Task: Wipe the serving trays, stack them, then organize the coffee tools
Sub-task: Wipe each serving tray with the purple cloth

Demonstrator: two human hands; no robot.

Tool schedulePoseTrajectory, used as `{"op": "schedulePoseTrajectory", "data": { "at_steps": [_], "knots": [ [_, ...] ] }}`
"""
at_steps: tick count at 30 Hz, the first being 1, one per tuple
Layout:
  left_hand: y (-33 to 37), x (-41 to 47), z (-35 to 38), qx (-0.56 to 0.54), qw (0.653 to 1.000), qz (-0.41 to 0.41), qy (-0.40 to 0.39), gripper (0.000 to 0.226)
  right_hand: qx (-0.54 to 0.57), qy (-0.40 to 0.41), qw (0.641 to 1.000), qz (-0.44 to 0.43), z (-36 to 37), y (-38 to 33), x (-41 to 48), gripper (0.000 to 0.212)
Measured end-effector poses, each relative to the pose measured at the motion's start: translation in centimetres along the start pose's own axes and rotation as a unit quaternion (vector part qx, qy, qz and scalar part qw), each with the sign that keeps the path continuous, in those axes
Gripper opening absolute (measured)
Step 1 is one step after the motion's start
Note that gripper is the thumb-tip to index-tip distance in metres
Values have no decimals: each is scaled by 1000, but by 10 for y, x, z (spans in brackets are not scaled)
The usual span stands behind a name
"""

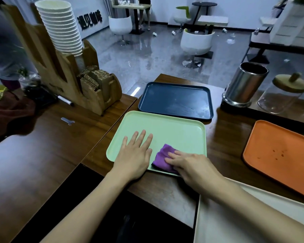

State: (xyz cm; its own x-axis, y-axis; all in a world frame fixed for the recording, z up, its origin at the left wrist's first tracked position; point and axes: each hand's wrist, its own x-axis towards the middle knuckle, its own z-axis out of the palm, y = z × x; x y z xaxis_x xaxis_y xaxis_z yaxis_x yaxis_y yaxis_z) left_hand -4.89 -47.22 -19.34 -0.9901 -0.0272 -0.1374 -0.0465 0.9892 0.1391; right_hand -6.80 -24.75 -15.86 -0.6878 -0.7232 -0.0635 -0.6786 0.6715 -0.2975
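Observation:
A light green tray (174, 130) lies on the wooden counter in front of me. My left hand (135, 153) rests flat on its near left part, fingers straight and spread. My right hand (189, 165) presses a folded purple cloth (163, 157) onto the tray's near edge with straight fingers. Behind the green tray lies a dark blue tray (175, 99). An orange tray (281, 155) with a few dark specks sits at the right. A cream tray (235, 221) shows at the bottom right, partly under my right forearm.
A wooden holder (63, 74) with stacked paper cups (60, 27) and cardboard sleeves stands at the left. A steel canister (244, 85) and a glass jar with a wooden lid (284, 95) stand at the back right. A marker (65, 100) and a small metal tool (68, 121) lie on the counter.

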Motion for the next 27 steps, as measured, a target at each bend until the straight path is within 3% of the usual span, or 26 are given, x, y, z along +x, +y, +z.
{"op": "schedulePoseTrajectory", "data": {
  "at_steps": [7, 14, 19, 22, 25, 27],
  "knots": [
    [-3, -2, -1, 0, 1000, 18, -11, 57, -32, -3, 999, 20, 4, -3, 13, 44],
    [-5, -13, 2, -17, 1000, 8, 15, 56, -72, 77, 981, 164, -10, 28, 70, 31],
    [-6, -12, 7, -32, 998, 6, 51, 53, -38, 76, 995, 43, 10, -2, 76, 31],
    [-3, -11, 7, -31, 998, 4, 60, 53, 62, 117, 990, 58, 1, 9, 68, 34],
    [-1, -17, 7, -39, 987, 40, 151, 52, 111, 184, 973, 78, -9, 21, 63, 32],
    [2, -29, 16, -67, 969, 82, 222, 41, 100, 183, 976, 57, -9, 18, 63, 31]
  ]
}}
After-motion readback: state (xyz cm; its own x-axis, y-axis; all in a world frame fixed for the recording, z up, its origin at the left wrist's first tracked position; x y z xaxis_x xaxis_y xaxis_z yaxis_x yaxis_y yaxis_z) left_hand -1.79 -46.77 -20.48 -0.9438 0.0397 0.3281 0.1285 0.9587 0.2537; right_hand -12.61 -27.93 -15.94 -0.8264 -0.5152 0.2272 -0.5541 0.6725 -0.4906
